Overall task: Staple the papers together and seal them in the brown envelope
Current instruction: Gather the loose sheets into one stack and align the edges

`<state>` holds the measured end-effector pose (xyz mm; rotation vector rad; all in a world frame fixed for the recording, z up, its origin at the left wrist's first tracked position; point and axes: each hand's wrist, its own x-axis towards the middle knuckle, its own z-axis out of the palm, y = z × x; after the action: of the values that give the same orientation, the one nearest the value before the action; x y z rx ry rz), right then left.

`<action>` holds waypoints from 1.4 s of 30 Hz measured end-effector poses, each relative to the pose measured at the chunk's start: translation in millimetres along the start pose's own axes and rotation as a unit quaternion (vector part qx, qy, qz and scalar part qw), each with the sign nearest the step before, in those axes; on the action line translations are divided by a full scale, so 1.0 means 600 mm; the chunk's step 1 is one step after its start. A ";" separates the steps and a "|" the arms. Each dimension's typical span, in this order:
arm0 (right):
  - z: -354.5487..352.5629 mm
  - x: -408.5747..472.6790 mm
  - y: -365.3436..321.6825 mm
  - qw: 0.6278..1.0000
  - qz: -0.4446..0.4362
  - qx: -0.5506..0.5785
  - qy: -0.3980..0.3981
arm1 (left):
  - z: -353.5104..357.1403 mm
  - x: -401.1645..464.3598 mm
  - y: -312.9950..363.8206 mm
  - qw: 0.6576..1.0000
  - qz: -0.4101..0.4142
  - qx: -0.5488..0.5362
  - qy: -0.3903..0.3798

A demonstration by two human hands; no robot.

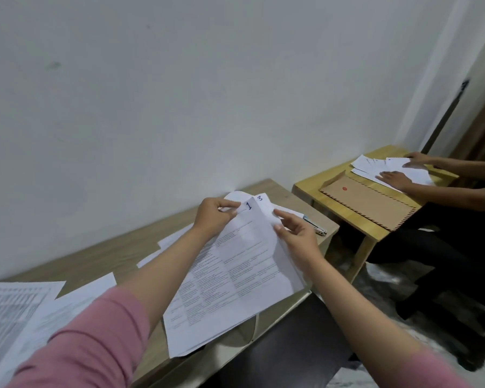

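A stack of printed white papers (235, 273) lies across the right end of my wooden desk (101, 256), its lower edge hanging past the front. The top sheets carry handwritten numbers 1 and 3 at their far corners. My left hand (213, 215) pinches the top-left corner of the sheet marked 1. My right hand (297, 233) holds the right edge of the stack, thumb on top. A stapler (317, 226) lies just behind my right hand, mostly hidden. A brown envelope (367, 204) with a red dot lies on the neighbouring small table.
More printed sheets (20, 309) are spread over the left of my desk. A second person's hands (395, 179) shuffle white papers (375, 165) on the small yellow table (308, 186) at right. A white wall stands close behind both tables.
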<state>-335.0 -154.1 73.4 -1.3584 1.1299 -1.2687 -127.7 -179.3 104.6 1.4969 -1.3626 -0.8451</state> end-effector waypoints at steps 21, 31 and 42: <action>0.043 0.123 0.171 0.995 0.030 -0.091 -0.033 | 0.071 0.090 -0.124 0.993 -0.033 0.098 0.060; 0.043 0.164 0.201 0.996 0.053 -0.064 -0.019 | 0.092 0.117 -0.147 0.977 -0.057 0.148 0.139; 0.037 0.191 0.205 0.994 0.035 -0.076 -0.076 | 0.104 0.129 -0.149 0.988 -0.066 0.020 0.136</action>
<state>-311.3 -284.4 -32.6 -1.4886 1.1766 -1.0285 -141.3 -268.7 6.0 1.6816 -1.0940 -0.6676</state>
